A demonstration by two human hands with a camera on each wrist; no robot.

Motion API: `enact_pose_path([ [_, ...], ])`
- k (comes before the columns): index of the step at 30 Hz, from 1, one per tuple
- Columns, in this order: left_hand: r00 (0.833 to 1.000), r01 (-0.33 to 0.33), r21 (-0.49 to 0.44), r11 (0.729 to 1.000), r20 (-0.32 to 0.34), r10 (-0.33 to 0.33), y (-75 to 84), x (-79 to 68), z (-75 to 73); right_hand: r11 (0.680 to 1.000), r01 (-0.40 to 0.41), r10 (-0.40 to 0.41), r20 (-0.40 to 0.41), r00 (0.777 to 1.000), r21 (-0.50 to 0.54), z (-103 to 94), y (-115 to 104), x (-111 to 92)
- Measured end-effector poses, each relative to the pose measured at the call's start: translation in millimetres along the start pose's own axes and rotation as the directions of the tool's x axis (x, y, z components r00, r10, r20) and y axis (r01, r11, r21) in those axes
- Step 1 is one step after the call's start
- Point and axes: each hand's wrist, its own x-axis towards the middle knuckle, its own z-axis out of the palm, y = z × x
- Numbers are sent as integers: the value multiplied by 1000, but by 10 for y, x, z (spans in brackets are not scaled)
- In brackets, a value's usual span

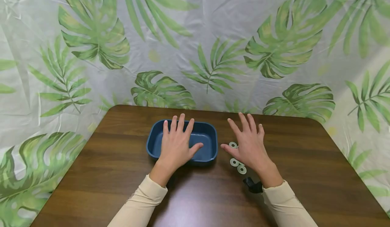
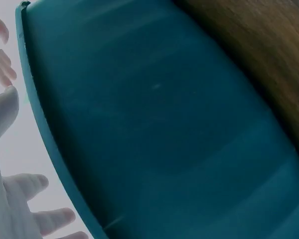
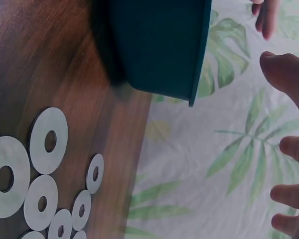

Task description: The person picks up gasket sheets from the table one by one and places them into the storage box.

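Note:
My left hand (image 1: 177,142) hovers over a blue rectangular tub (image 1: 210,137), its fingers spread and nothing in its grasp. In the left wrist view the tub's outer wall (image 2: 154,114) fills most of the picture, with the thumb and fingers beyond the rim. My right hand (image 1: 250,145), also with spread fingers and holding nothing, is above several flat washers (image 1: 234,162) to the right of the tub. The right wrist view shows these pale washers (image 3: 49,139) lying close together on the wood, some of them touching. The hand partly covers them in the head view.
The tub and washers are on a brown wooden table (image 1: 115,173). A black strap-like piece (image 1: 253,185) shows at the right wrist. Behind the table hangs a leaf-patterned cloth (image 1: 213,27), close to the far edge.

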Motion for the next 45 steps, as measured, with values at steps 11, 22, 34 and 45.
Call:
enact_pose_path([
  [11,995,-66,-115,991,-76,58,-8,-49,-65,994,51,-35,-164,986,92,-27,-26,-22],
  [22,983,-174,-489,855,-138,121,-163,-162,-296,971,126,-91,-170,981,205,-150,-88,-17],
  [34,994,-104,-505,857,-67,81,-700,-400,-386,974,59,-64,16,998,220,-164,39,-120],
  [45,971,214,-751,624,234,-52,-1339,-487,-147,941,-66,-3,201,980,333,-273,413,-304],
])
